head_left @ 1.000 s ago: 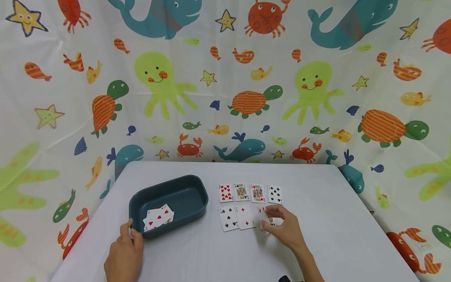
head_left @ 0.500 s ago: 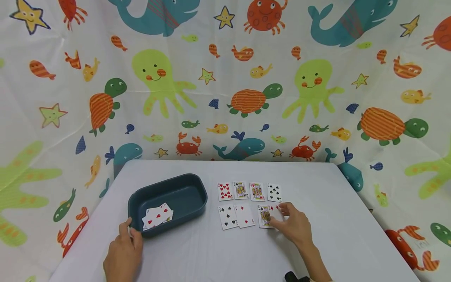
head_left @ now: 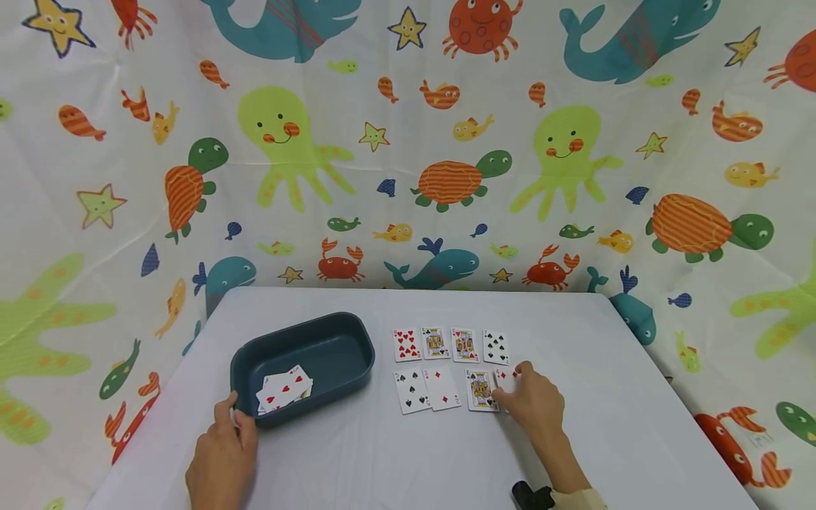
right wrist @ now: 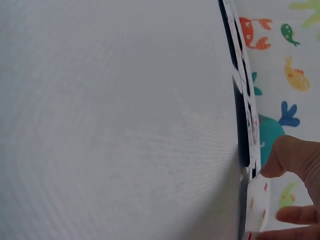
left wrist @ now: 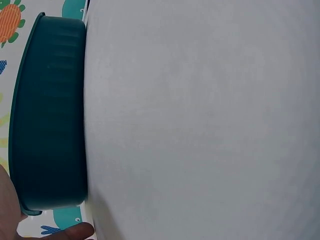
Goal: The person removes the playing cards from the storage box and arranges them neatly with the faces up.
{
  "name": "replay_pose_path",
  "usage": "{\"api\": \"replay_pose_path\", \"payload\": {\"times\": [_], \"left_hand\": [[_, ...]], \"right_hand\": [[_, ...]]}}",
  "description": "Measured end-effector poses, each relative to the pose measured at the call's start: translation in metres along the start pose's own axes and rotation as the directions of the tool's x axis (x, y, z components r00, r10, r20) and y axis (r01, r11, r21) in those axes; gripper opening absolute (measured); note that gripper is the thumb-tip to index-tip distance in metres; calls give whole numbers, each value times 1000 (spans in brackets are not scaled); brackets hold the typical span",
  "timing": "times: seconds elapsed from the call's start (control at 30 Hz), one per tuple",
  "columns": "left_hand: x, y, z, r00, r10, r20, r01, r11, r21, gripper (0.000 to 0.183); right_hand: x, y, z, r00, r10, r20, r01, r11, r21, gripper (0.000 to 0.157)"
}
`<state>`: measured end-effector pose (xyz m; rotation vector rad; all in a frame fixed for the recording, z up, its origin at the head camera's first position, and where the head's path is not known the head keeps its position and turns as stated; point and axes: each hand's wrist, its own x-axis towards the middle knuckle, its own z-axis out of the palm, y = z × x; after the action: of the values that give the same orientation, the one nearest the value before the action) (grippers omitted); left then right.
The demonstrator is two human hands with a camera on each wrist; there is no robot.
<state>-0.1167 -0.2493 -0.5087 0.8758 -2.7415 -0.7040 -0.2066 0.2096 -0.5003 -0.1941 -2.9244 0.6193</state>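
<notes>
My left hand (head_left: 222, 453) grips the near left corner of a dark teal bin (head_left: 302, 414), its fingertips at the rim. Inside the bin lies a loose pile of playing cards (head_left: 280, 391), a heart card on top. My right hand (head_left: 537, 400) pinches a diamond playing card (head_left: 506, 380) between thumb and fingers at the right end of the front row; part of that card is hidden by the hand. In the right wrist view the diamond card (right wrist: 257, 200) tilts up from the table. Directly left of it lies a black-suited face card (head_left: 479, 389).
Behind is a row with a heart card (head_left: 406, 345), two face cards (head_left: 436, 343) and a spade card (head_left: 495, 347). Further left in the front row, a spade card (head_left: 411, 391) touches a diamond card (head_left: 441, 388). A sea-animal curtain (head_left: 408, 156) hangs behind the white table (head_left: 395, 460).
My right hand has moved right with the diamond card, off the face card, which now shows almost fully. The left hand has stayed at the bin's corner.
</notes>
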Motion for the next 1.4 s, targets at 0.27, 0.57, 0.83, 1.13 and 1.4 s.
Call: {"api": "replay_pose_path", "payload": {"times": [0.27,0.57,0.83,1.13,1.4], "left_hand": [[1,0,-1,1000,8,-3,-8,1000,-7,47],[1,1,-2,1000,3,-3,-3,1000,-1,47],[1,1,-4,1000,-9,0,9,1000,0,47],[0,1,-5,1000,-15,5,15,1000,3,47],[0,1,-3,1000,-12,25,12,1000,-9,47]], "right_hand": [[0,1,4,1000,10,-3,-10,999,-44,58],[-1,2,4,999,-6,-39,3,998,-68,60],[-6,-11,0,992,-51,-116,54,998,22,55],[-19,-39,-1,983,-82,-164,127,948,291,44],[-32,-65,14,982,-73,-176,155,840,521,41]]}}
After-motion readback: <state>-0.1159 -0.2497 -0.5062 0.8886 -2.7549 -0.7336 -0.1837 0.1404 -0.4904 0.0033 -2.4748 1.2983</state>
